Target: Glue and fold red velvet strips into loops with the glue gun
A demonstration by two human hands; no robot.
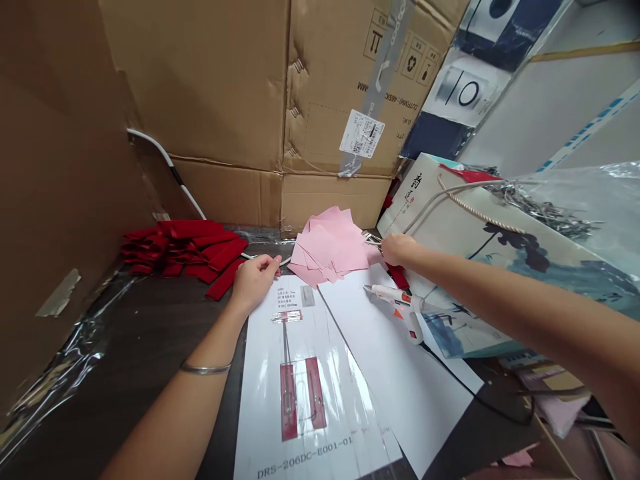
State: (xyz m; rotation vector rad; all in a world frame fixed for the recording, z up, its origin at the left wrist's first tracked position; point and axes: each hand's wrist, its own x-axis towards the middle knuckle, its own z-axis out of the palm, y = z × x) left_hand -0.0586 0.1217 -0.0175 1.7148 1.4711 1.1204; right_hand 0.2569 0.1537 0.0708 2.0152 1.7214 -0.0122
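My left hand (256,280) is closed at the top left corner of a printed sheet (260,413), its fingertips pressed together. A trace of red shows under them, but what they hold I cannot make out. Next to this hand lies a pile of red fabric strips (187,243). Over on the right, my right hand (399,250) is closed beside some small metal pieces (370,237); its fingers are mostly hidden. Between the hands sits a heap of pink paper pieces (327,243). Taped to the printed sheet are red strips (315,393) with thin wire-like lines.
A white and orange glue gun (397,297) rests on a blank white sheet (400,373), its black cord trailing right. Cardboard (215,87) walls the back and left. A patterned paper bag (450,233) holding metal pieces leans at right. A white cable (160,150) runs behind.
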